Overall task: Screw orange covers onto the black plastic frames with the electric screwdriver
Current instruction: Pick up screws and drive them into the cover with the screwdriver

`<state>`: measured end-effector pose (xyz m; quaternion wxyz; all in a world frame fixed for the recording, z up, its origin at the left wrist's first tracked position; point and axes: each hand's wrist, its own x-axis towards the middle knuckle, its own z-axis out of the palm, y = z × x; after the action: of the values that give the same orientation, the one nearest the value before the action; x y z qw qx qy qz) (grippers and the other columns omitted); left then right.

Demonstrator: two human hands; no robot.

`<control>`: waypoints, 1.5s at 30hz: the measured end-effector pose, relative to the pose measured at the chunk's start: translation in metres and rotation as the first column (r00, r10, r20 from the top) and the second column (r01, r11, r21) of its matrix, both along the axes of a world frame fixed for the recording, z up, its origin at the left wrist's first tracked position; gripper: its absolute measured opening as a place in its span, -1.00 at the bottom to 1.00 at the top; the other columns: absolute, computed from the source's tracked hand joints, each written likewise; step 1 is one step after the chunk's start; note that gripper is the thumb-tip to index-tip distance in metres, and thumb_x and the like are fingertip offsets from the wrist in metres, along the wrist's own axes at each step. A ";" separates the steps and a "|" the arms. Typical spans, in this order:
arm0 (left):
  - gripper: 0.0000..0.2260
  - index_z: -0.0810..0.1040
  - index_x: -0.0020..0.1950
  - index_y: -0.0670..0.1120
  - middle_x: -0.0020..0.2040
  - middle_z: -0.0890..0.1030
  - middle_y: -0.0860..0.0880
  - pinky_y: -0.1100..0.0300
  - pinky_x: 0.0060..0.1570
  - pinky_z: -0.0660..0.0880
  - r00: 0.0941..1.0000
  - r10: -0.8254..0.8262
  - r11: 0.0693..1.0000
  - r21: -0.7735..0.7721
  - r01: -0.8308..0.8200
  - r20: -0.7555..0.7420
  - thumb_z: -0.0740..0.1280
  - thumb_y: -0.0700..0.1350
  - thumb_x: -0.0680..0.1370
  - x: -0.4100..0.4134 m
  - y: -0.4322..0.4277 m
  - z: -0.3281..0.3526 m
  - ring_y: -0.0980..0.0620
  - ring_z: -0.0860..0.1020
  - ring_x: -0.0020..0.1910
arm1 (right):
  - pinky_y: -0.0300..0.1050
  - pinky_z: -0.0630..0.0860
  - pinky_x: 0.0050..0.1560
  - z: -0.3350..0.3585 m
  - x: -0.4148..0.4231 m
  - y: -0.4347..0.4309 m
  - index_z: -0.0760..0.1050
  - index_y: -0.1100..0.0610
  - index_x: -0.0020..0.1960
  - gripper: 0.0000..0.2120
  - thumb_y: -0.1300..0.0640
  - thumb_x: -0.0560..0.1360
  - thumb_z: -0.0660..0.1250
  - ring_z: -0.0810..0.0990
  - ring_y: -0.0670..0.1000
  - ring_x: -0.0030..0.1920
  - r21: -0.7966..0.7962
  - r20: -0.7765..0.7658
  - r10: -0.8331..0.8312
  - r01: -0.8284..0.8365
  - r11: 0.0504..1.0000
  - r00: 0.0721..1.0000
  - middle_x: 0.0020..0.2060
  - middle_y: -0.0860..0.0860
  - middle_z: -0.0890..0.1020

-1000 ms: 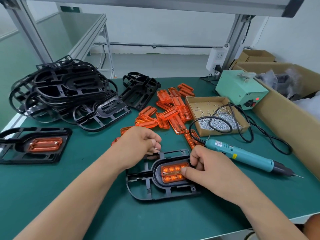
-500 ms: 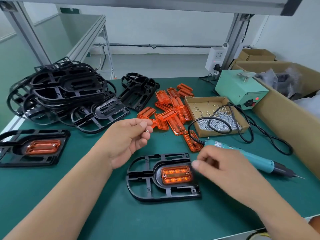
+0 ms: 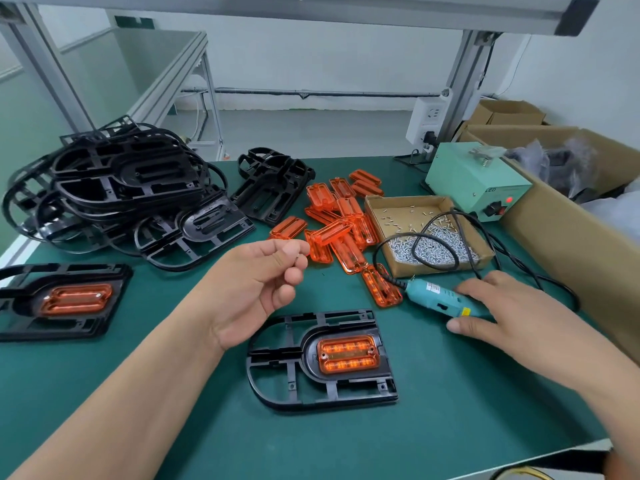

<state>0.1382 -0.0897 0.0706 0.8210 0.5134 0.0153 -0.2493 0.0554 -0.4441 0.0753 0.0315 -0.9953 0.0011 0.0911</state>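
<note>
- Picking up the screwdriver (image 3: pixel 440 299): your right hand (image 3: pixel 512 317) curls round it on the table (image 3: pixel 450 427).
- Your left hand (image 3: pixel 256 282) pinches its fingertips together; whether on a screw, I cannot tell.
- The cover (image 3: pixel 346 355) sits in the frame (image 3: pixel 294 368) before you; next, seat a screw squarely.

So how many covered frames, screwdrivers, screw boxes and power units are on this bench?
Black frames with orange cover fitted: 2
Electric screwdriver: 1
Box of screws: 1
Green power unit: 1
Total: 5
</note>
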 end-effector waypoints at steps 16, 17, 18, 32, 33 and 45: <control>-0.85 0.63 0.10 -0.25 -0.12 0.66 -0.19 0.25 -0.32 0.63 0.981 -0.171 0.982 0.100 0.161 0.095 0.43 -0.28 0.54 -0.018 -0.015 0.005 -0.02 0.67 -0.23 | -0.20 0.54 -0.21 0.028 0.043 0.093 0.54 0.12 0.05 -0.78 0.01 0.53 0.46 0.52 -0.06 -0.28 0.723 -0.101 -0.512 -0.291 -0.627 0.853 -0.26 -0.01 0.53; -0.85 0.61 0.11 -0.27 -0.13 0.66 -0.18 0.26 -0.34 0.62 0.982 -0.156 0.982 0.128 0.142 0.108 0.42 -0.28 0.56 -0.019 -0.016 0.005 -0.01 0.67 -0.24 | -0.16 0.55 -0.16 0.029 0.049 0.103 0.52 0.12 0.03 -0.81 0.07 0.54 0.47 0.54 -0.04 -0.26 0.669 -0.120 -0.510 -0.310 -0.676 0.852 -0.24 0.00 0.54; -0.86 0.60 0.12 -0.28 -0.14 0.66 -0.17 0.27 -0.36 0.60 0.982 -0.144 0.980 0.155 0.124 0.122 0.40 -0.28 0.58 -0.020 -0.017 0.005 0.01 0.66 -0.25 | -0.13 0.55 -0.13 0.029 0.055 0.111 0.51 0.13 0.02 -0.84 0.12 0.55 0.47 0.54 -0.02 -0.25 0.621 -0.138 -0.506 -0.323 -0.714 0.852 -0.24 0.01 0.54; -0.89 0.65 0.00 -0.20 -0.16 0.63 -0.14 0.29 -0.40 0.54 0.989 -0.066 0.993 0.107 0.052 0.131 0.33 -0.22 0.65 -0.024 -0.023 0.006 0.06 0.58 -0.31 | -0.17 0.46 -0.27 0.020 0.073 0.135 0.51 0.12 -0.15 -0.80 0.23 0.65 0.30 0.47 -0.05 -0.37 0.422 -0.059 -0.445 -0.382 -0.822 0.894 -0.33 -0.03 0.47; -0.89 0.65 0.01 -0.20 -0.17 0.63 -0.14 0.29 -0.40 0.54 0.989 -0.065 0.993 0.111 0.051 0.132 0.34 -0.22 0.65 -0.024 -0.023 0.006 0.06 0.58 -0.31 | -0.17 0.46 -0.26 0.019 0.073 0.136 0.51 0.11 -0.15 -0.81 0.23 0.65 0.30 0.46 -0.05 -0.36 0.425 -0.052 -0.442 -0.381 -0.821 0.895 -0.32 -0.03 0.47; -0.86 0.66 -0.03 -0.21 -0.20 0.63 -0.16 0.27 -0.39 0.56 0.986 -0.054 0.981 0.191 0.024 0.156 0.33 -0.25 0.67 -0.026 -0.025 0.004 0.04 0.56 -0.34 | -0.17 0.47 -0.26 0.016 0.072 0.136 0.50 0.12 -0.15 -0.80 0.23 0.66 0.28 0.48 -0.05 -0.37 0.435 -0.040 -0.448 -0.388 -0.812 0.893 -0.33 -0.03 0.49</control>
<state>0.1123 -0.1148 0.0748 0.7623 0.6072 -0.0376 -0.2208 0.1275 -0.3078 0.0912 0.9583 -0.2018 -0.0233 -0.2011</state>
